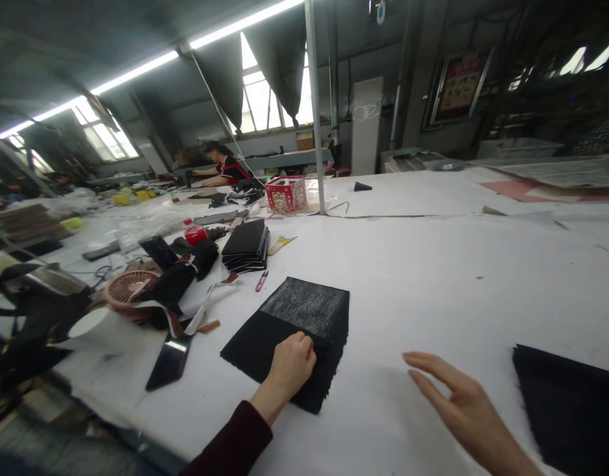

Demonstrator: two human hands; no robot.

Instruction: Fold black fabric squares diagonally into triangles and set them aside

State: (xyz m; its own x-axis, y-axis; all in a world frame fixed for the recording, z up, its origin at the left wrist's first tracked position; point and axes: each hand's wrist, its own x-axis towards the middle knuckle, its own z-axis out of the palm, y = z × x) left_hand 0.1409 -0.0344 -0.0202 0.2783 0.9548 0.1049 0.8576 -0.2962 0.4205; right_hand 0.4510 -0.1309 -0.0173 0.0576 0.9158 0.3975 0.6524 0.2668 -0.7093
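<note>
A stack of black cloth pieces (pixel 254 340) lies on the white table, with a grey speckled patch (pixel 307 304) across its far part. My left hand (pixel 291 363) is closed on the black cloth near the patch's lower edge, fingertips pinched together. To the right, my right hand (pixel 447 396) hangs over the bare table with fingers apart, holding nothing. Another black cloth stack (pixel 572 403) lies at the right edge, beyond my right hand.
A phone (pixel 168 360), a pink fan (pixel 130 287), small pink-handled snips (pixel 261 281) and a pile of black pieces (pixel 245 244) sit left. Behind are a red box (pixel 285 196) and a pole (pixel 315 106). A person (pixel 227 165) works farther back.
</note>
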